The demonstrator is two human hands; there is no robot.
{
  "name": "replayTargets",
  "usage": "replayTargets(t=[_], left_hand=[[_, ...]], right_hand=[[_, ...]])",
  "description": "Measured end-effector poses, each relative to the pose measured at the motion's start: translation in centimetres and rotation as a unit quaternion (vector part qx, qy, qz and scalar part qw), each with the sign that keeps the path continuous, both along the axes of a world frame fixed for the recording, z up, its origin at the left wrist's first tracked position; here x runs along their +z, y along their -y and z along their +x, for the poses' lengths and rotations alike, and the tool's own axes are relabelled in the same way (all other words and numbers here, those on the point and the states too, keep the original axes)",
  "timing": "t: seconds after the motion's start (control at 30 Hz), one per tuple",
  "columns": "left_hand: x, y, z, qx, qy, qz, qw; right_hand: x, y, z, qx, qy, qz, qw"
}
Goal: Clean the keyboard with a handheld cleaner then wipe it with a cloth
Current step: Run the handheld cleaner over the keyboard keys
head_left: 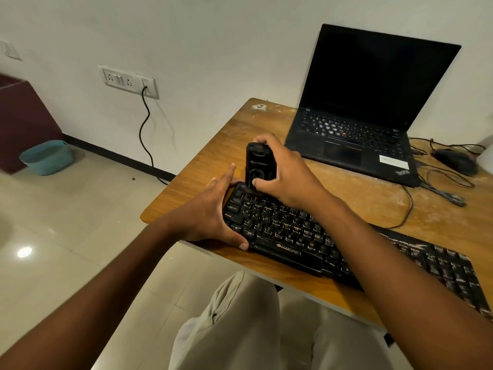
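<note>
The right hand [282, 172] grips the handheld cleaner [258, 166] upright over the top-left keys; the keyboard [333, 244] extends rightward, its left end held by the left hand [210, 209].

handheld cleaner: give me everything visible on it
The cleaner is a small black unit, plastic by the look, with faint lettering on its face and an oval recess lower down. It stands upright, its lower end at the keyboard's top-left corner keys. The right hand wraps round it from the right, fingertips over its top and thumb near its base. The left hand steadies the keyboard's left end; one finger reaches up close beside the cleaner, contact unclear. Nozzle hidden.
</note>
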State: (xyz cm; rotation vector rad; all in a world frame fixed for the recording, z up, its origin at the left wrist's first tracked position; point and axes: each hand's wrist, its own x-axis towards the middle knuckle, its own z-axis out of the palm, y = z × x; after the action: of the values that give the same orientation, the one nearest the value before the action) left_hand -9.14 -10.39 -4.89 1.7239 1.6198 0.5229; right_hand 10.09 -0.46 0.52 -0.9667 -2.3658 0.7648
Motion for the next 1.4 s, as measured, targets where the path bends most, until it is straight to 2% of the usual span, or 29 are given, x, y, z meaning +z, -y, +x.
replayTargets(t=[0.27, 0.47, 0.53, 0.83, 1.17, 1.3, 1.4], left_hand=[[-0.4, -0.1, -0.2, 0.002, 0.003, 0.004, 1.0], [0.0, 0.1, 0.0, 0.007, -0.003, 0.001, 1.0], [0.0, 0.1, 0.0, 0.006, 0.001, 0.0, 1.0], [-0.1, -0.1, 0.1, 0.008, 0.001, -0.004, 1.0], [0.5, 0.3, 0.4, 0.023, -0.004, -0.018, 1.0], [0.3, 0.2, 0.2, 0.02, 0.024, 0.025, 0.999], [0.3, 0.3, 0.2, 0.018, 0.019, 0.023, 0.999]], right_hand=[[1.3, 0.1, 5.0, -0.015, 0.093, 0.016, 0.995], [1.1, 0.2, 0.1, -0.016, -0.012, 0.001, 1.0], [0.1, 0.1, -0.7, -0.01, -0.017, -0.005, 1.0], [1.3, -0.5, 5.7, -0.033, 0.087, 0.004, 0.996], [1.3, 1.1, 0.0, -0.02, -0.081, -0.014, 0.996], [0.0, 1.3, -1.8, -0.003, -0.067, -0.014, 0.998], [-0.5, 1.2, -1.5, 0.008, -0.043, -0.012, 0.999]])
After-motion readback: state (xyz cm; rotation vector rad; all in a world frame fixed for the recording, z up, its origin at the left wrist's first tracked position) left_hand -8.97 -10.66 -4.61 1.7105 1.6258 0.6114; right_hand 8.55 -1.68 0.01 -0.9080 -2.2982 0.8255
